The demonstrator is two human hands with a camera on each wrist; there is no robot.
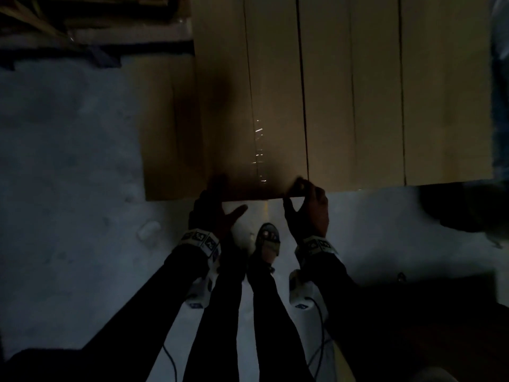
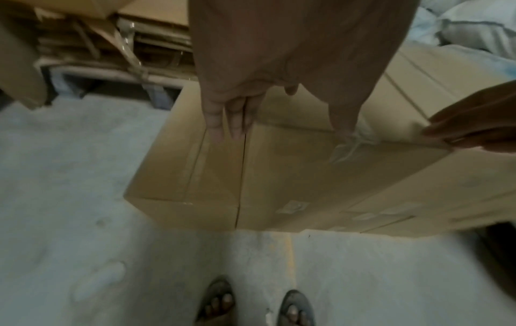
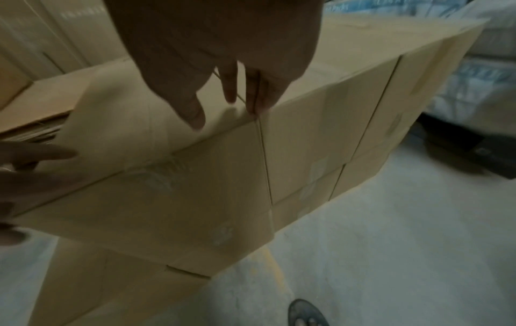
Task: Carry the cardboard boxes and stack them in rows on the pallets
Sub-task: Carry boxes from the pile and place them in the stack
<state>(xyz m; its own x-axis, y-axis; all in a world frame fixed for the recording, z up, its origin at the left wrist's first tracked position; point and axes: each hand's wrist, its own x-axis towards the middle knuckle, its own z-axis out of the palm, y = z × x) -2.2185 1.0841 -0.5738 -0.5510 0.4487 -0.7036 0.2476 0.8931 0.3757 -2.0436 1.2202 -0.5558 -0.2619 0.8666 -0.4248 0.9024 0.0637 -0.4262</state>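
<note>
A row of brown cardboard boxes (image 1: 371,92) stands stacked in front of me. Both my hands are at the near top edge of the leftmost top box (image 1: 253,106), which has clear tape along its middle seam. My left hand (image 1: 217,208) lies with straight fingers (image 2: 223,119) against that box's near left corner, thumb spread apart. My right hand (image 1: 305,208) touches the top edge at the gap to the neighbouring box, its fingers (image 3: 231,92) loosely extended. Neither hand grips anything. The box (image 3: 195,187) rests on another box below it.
A lower box (image 1: 165,133) juts out to the left of the stack. Flattened cardboard and a pallet frame (image 1: 82,23) lie at the far left. White sacks (image 1: 500,78) sit at the right, a dark object (image 1: 468,205) below them. My sandalled foot (image 1: 268,241) stands on the concrete floor (image 1: 68,161).
</note>
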